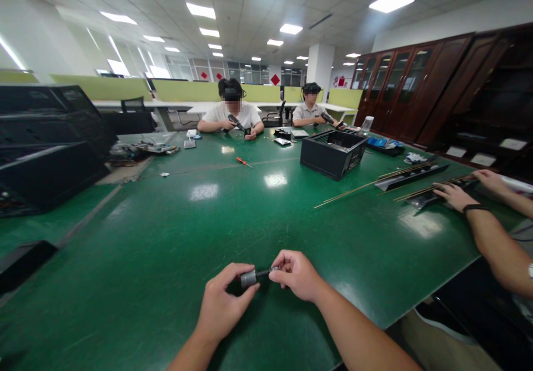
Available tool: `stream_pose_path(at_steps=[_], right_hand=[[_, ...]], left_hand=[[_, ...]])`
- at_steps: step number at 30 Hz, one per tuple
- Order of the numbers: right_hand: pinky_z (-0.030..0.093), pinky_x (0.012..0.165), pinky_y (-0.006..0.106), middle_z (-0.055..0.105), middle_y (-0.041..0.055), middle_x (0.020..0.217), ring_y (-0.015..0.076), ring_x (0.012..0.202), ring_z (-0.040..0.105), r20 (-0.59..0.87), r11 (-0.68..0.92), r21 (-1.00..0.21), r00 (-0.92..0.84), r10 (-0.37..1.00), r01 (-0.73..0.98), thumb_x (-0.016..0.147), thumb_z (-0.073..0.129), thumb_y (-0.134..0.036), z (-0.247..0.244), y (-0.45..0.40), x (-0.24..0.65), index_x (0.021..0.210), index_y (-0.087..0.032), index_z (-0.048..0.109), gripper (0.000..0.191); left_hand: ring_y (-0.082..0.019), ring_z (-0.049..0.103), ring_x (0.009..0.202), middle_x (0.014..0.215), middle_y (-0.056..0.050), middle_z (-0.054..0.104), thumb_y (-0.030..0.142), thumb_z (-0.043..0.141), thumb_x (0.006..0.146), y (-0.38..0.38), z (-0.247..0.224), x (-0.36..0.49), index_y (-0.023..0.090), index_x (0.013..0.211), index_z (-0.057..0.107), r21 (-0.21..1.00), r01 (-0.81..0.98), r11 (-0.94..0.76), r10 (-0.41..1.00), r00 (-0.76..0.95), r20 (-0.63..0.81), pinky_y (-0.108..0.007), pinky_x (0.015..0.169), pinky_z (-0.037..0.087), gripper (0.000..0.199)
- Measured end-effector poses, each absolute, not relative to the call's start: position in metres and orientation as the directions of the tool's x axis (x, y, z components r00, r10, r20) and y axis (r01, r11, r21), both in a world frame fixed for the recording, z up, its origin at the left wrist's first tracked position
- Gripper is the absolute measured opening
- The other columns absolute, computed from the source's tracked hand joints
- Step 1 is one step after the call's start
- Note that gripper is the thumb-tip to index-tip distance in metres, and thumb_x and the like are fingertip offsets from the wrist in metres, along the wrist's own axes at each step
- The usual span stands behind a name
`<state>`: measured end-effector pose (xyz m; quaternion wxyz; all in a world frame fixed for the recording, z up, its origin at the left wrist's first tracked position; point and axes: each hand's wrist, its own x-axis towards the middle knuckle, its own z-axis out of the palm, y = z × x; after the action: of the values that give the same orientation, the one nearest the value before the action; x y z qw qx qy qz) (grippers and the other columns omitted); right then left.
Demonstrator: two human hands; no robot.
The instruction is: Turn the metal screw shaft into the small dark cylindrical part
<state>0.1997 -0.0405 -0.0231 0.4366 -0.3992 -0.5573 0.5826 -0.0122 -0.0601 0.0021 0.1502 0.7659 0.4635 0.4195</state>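
Note:
Just above the green tabletop (166, 282), my left hand (227, 304) grips a short grey cylinder (249, 279) between thumb and fingers. A thin dark shaft or cable (262, 274) runs from the cylinder's right end toward my other hand. There my right hand (295, 274) pinches a small shiny metallic piece (275, 269) at the shaft's far end. Fingertips partly cover that piece, so its kind cannot be made out. Both hands are close together near the front of the table, with the part held roughly level.
Across the table, two people work with power drills (235, 121). A black computer case (331, 154) stands right of centre, with an orange screwdriver (244, 162) to its left. At right, a co-worker's hands (456, 196) touch long thin rods and dark rails. Black equipment (54, 143) fills the left.

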Motion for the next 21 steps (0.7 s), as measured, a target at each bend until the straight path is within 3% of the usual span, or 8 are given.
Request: stream_pose_path(at_steps=[21], right_hand=[[0.036, 0.046, 0.020, 0.059, -0.0041, 0.059, 0.0080, 0.047, 0.050, 0.029, -0.029, -0.981, -0.292, 0.956, -0.191, 0.067, 0.081, -0.038, -0.0248, -0.0379, 0.2017, 0.077, -0.015, 0.060, 0.033]], left_hand=[[-0.021, 0.069, 0.082, 0.091, -0.004, 0.073, 0.031, 0.072, 0.078, -0.0604, 0.0039, -0.0131, 0.021, 0.096, 0.070, 0.610, 0.590, -0.529, 0.830, 0.210, 0.516, -0.031, 0.075, 0.055, 0.021]])
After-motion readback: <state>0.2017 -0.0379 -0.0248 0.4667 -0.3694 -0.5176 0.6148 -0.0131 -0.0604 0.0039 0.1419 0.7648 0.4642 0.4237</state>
